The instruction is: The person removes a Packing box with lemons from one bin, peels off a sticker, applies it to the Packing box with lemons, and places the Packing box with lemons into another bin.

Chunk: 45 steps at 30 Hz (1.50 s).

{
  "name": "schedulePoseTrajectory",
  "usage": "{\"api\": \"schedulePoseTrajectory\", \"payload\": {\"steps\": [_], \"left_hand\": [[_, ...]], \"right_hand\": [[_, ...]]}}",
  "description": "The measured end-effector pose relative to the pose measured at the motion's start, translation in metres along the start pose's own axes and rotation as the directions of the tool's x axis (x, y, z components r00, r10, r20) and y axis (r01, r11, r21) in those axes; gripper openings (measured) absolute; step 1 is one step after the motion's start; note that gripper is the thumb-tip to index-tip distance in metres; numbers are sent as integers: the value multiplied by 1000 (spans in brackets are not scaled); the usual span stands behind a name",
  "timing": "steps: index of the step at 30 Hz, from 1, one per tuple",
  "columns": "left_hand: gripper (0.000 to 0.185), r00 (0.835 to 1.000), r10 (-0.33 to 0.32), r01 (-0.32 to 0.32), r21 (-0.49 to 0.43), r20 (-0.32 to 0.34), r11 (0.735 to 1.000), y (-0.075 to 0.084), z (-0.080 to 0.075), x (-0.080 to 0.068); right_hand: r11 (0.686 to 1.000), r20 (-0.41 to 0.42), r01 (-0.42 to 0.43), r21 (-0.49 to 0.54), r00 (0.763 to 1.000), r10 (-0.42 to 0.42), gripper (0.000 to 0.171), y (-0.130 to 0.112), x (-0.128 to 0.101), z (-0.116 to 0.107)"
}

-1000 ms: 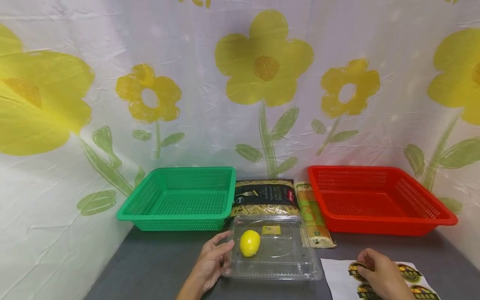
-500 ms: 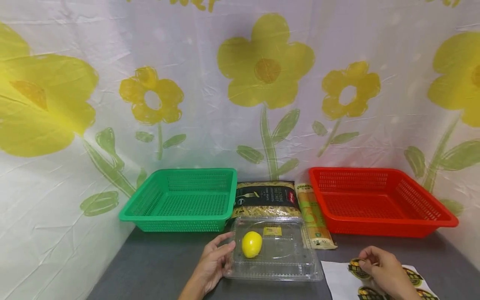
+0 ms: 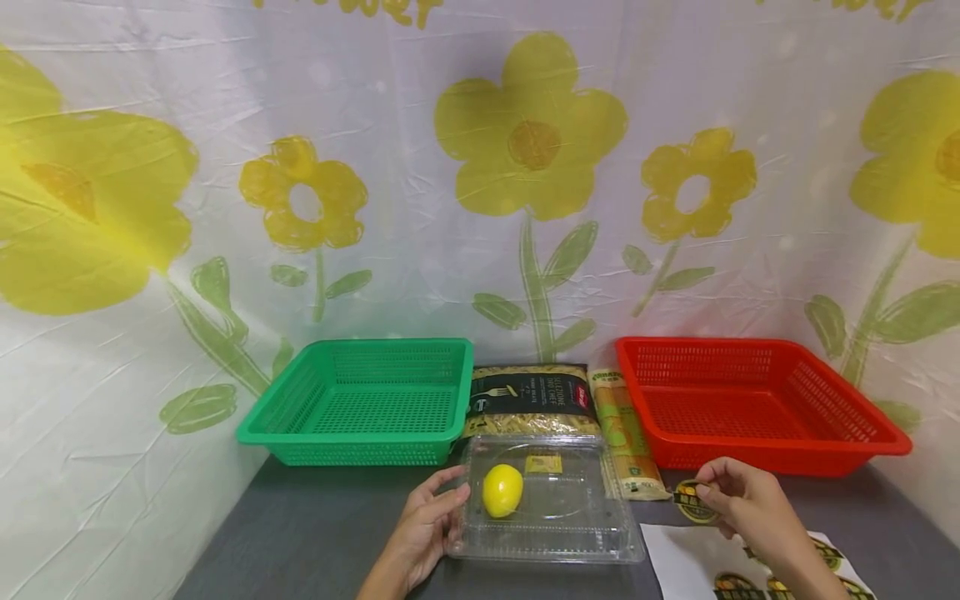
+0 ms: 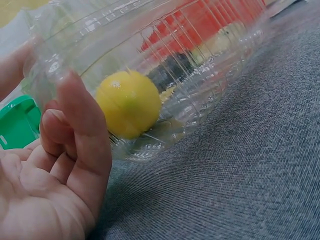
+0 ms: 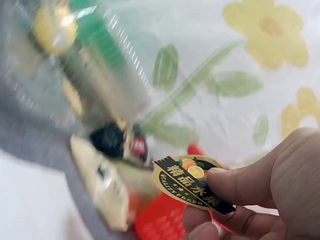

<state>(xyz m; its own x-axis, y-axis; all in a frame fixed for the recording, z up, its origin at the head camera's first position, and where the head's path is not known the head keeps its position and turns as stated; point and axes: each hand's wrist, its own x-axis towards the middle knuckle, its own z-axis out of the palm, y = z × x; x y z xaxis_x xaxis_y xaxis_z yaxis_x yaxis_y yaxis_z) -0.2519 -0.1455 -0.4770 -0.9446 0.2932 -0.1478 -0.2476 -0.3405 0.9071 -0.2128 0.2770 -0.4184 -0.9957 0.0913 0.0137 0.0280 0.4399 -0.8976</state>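
Observation:
A clear plastic clamshell box (image 3: 547,500) lies closed on the grey table with a yellow lemon (image 3: 502,490) inside; the lemon (image 4: 129,103) shows through the wall in the left wrist view. My left hand (image 3: 427,525) holds the box's left end, fingers against its side. My right hand (image 3: 738,500) is raised off the white sticker sheet (image 3: 690,567) and pinches a round black-and-gold sticker (image 3: 693,502); the right wrist view shows the sticker (image 5: 189,181) between thumb and fingers.
A green basket (image 3: 360,400) stands at the back left and a red basket (image 3: 757,404) at the back right. Between them lie a dark pasta bag (image 3: 531,398) and a narrow green-and-tan packet (image 3: 624,429). A flowered sheet covers the walls.
My right hand has peeled a sticker off the sheet and lifted it up and to the left. The left hand and the box have stayed put.

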Motion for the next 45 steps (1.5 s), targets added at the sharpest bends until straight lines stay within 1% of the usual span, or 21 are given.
{"api": "schedulePoseTrajectory", "payload": {"steps": [2, 5, 11, 17, 23, 27, 30, 37, 41, 45], "left_hand": [[68, 1000, 3, -3, 2, -2, 1000, 0, 0, 0], [68, 1000, 5, -5, 4, -6, 1000, 0, -1, 0], [66, 1000, -2, 2, -2, -2, 1000, 0, 0, 0], [67, 1000, -1, 1, -5, -4, 1000, 1, 1, 0], [66, 1000, -9, 9, -9, -7, 1000, 0, 2, 0], [68, 1000, -20, 20, -6, -18, 1000, -1, 2, -1], [68, 1000, -17, 17, -3, -26, 1000, -2, 2, -1], [68, 1000, -19, 19, -5, -6, 1000, -4, 3, 0], [68, 1000, -19, 19, 9, -9, 1000, -2, 3, -1], [64, 1000, -6, 6, 24, -4, 1000, 3, 1, -1]], "right_hand": [[999, 24, -6, 53, 1000, 5, 17, -9, 2, 3], [995, 39, 4, 97, 999, -8, 16, -23, 5, 9], [993, 26, 71, 99, 997, -74, 13, -47, 10, 23], [984, 34, 122, 127, 991, -127, 14, -63, 15, 39], [978, 29, 157, 138, 986, -162, 17, -70, 17, 51], [974, 29, 170, 152, 984, -176, 14, -75, 18, 58], [970, 41, 176, 168, 982, -185, 14, -80, 20, 64], [958, 81, 208, 199, 970, -227, 16, -84, 22, 77], [954, 81, 209, 216, 970, -231, 14, -83, 24, 89], [944, 78, 254, 212, 958, -275, 12, -84, 28, 104]]}}
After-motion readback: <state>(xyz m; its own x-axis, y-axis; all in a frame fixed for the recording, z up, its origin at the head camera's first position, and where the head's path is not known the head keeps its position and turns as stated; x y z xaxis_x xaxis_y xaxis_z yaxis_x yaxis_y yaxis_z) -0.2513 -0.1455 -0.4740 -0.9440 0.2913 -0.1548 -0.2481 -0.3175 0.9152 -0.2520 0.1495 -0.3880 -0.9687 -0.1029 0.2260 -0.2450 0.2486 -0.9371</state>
